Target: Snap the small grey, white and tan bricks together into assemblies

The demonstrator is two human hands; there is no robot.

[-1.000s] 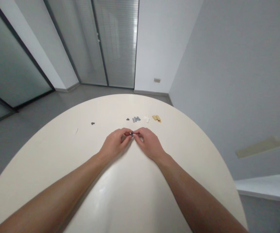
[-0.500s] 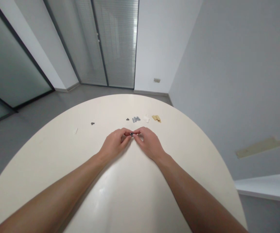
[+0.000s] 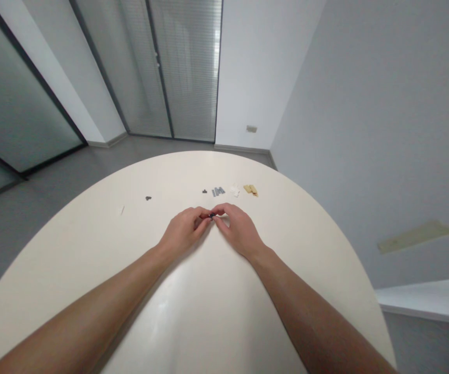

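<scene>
Between my fingertips, over the middle of the table, is a small dark piece [image 3: 211,215], mostly covered by the fingers and too small to name more exactly. My left hand [image 3: 186,228] pinches it from the left, thumb and forefinger closed. From the right, my right hand [image 3: 235,228] grips the same piece with thumb and forefinger. Just beyond the hands lie a small black piece [image 3: 205,191], several flat grey pieces [image 3: 218,191], a few white pieces [image 3: 235,191] and some tan pieces [image 3: 250,189].
Farther left on the round white table [image 3: 92,249] are another small black piece [image 3: 148,198] and a thin white piece [image 3: 121,210]. The table's curved far edge faces glass panels [image 3: 185,67] with blinds. A grey wall [image 3: 368,130] stands to the right.
My fingers have shifted very slightly around the dark piece, the right forefinger lying a little more over it. The loose pieces on the table have not moved.
</scene>
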